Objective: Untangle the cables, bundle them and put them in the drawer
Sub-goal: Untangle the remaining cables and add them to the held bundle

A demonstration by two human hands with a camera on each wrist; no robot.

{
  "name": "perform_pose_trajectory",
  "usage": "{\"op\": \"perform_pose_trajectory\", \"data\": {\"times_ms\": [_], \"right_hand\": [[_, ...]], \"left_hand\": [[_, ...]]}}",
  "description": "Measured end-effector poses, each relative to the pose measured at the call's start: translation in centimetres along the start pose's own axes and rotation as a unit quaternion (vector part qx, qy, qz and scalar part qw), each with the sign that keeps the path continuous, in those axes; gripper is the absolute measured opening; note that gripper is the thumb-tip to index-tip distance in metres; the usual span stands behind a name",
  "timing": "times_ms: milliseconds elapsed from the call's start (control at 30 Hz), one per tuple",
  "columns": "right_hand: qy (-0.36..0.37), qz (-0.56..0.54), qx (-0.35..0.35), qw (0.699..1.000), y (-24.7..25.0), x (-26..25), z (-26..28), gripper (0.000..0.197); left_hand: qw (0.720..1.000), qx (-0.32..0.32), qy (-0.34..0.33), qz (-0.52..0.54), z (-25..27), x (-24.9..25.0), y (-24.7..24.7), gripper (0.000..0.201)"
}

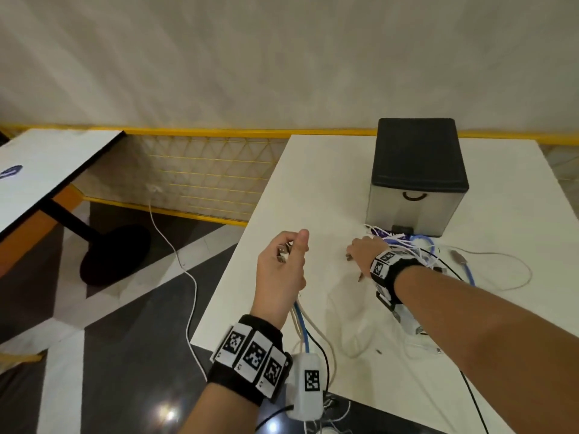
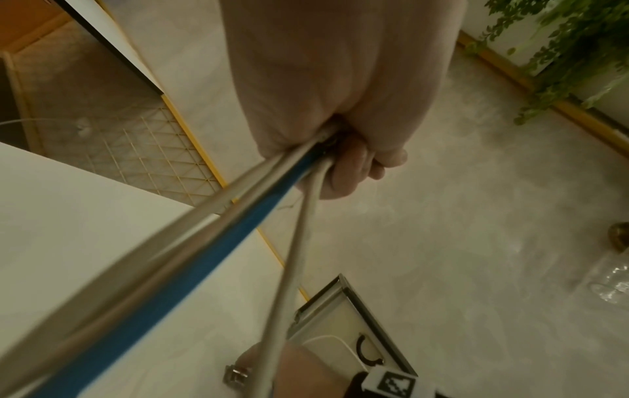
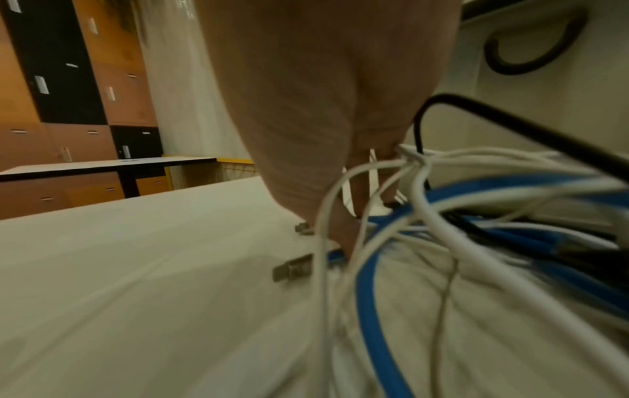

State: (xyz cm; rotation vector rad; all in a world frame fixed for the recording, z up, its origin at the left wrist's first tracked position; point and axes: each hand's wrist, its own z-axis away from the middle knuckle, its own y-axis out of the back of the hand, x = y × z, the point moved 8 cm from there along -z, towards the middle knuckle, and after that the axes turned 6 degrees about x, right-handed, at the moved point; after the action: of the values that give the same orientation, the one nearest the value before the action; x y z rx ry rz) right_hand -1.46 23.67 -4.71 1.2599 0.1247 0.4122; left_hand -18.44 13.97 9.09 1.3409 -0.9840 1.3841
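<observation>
My left hand [image 1: 280, 264] is raised over the white table [image 1: 316, 183] and grips several cable ends, with metal plugs [image 1: 284, 254] sticking out by the thumb. White, blue and black cables [image 1: 301, 322] trail from the fist toward me; the left wrist view shows the fist [image 2: 327, 102] closed round these cables [image 2: 238, 215]. My right hand [image 1: 365, 249] is down at the tangle of cables [image 1: 407, 242] in front of the drawer unit [image 1: 415, 195]. In the right wrist view, its fingers [image 3: 343, 231] reach down onto a blue cable [image 3: 335, 255] beside a metal plug [image 3: 292, 269]. White loops [image 3: 374, 172] drape round the hand.
The drawer unit has a black top, and its grey drawer with a black handle [image 1: 415, 197] is closed. A thin white cable loop [image 1: 517, 270] lies on the table at the right. Another white table [image 1: 47, 170] stands to the left beyond a yellow mesh fence [image 1: 203, 177]. A white cord [image 1: 191, 286] hangs over the floor.
</observation>
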Motion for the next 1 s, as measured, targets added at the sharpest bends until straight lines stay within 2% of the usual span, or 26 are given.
{"op": "perform_pose_trajectory", "data": {"times_ms": [167,267,300,367,400,433,500,533,600,667,700,767,833,900,933,967,1000], "right_hand": [[0.029,-0.08,0.081,0.993,0.8,-0.2,1.3,0.047],[0.047,-0.207,0.218,0.952,3.2,-1.0,3.7,0.039],[0.032,-0.221,0.282,0.933,4.3,-0.3,4.8,0.033],[-0.06,-0.191,0.375,0.905,5.8,2.6,7.2,0.027],[-0.116,-0.162,0.371,0.907,5.9,4.2,7.8,0.028],[-0.164,-0.134,0.333,0.919,5.4,5.9,8.3,0.028],[-0.192,-0.157,0.228,0.942,3.8,8.1,8.2,0.024],[-0.18,-0.219,0.184,0.941,3.2,8.5,8.3,0.027],[-0.146,-0.383,0.158,0.899,3.7,8.8,9.0,0.031],[-0.089,-0.477,0.206,0.85,6.6,8.4,10.3,0.029],[-0.054,-0.498,0.228,0.835,8.2,7.8,11.0,0.029],[0.014,-0.496,0.24,0.834,10.6,5.5,12.5,0.028],[0.062,-0.457,0.228,0.857,10.8,3.0,13.8,0.024],[0.09,-0.397,0.211,0.889,9.5,0.9,15.2,0.021],[0.098,-0.393,0.189,0.895,8.1,0.2,15.8,0.023],[0.1,-0.422,0.157,0.887,6.6,-0.2,16.2,0.026],[0.087,-0.49,0.124,0.859,5.2,-0.2,16.5,0.03]], "left_hand": [[1.0,-0.007,0.008,0.007,-0.7,-0.7,0.1,0.031],[1.0,-0.01,0.009,0.009,-1.0,-0.9,-0.5,0.032],[1.0,-0.013,0.009,0.008,-1.0,-0.8,-0.8,0.032],[1.0,-0.023,0.011,0.007,-1.1,-0.9,-1.5,0.032],[1.0,-0.026,0.012,0.008,-1.1,-0.9,-1.7,0.031],[0.999,-0.032,0.014,0.008,-1.0,-0.9,-2.3,0.031],[0.999,-0.04,0.014,0.003,-0.9,-1.0,-3.0,0.032],[0.999,-0.047,0.016,-0.002,-0.7,-1.1,-3.5,0.032],[0.998,-0.062,0.024,-0.015,-0.5,-1.2,-4.3,0.032],[0.995,-0.086,0.039,-0.039,-0.4,-1.5,-5.5,0.032],[0.992,-0.102,0.05,-0.055,-0.3,-1.7,-6.2,0.033],[0.984,-0.141,0.083,-0.072,0.1,-1.9,-8.0,0.036],[0.981,-0.161,0.101,-0.045,0.4,-1.4,-9.5,0.038],[0.985,-0.147,0.093,0.017,0.2,0.1,-10.1,0.031],[0.987,-0.131,0.082,0.048,-0.1,1.0,-9.9,0.025],[0.988,-0.118,0.066,0.069,-0.4,2.0,-9.6,0.022],[0.989,-0.117,0.046,0.079,-0.7,2.9,-9.3,0.02]]}}
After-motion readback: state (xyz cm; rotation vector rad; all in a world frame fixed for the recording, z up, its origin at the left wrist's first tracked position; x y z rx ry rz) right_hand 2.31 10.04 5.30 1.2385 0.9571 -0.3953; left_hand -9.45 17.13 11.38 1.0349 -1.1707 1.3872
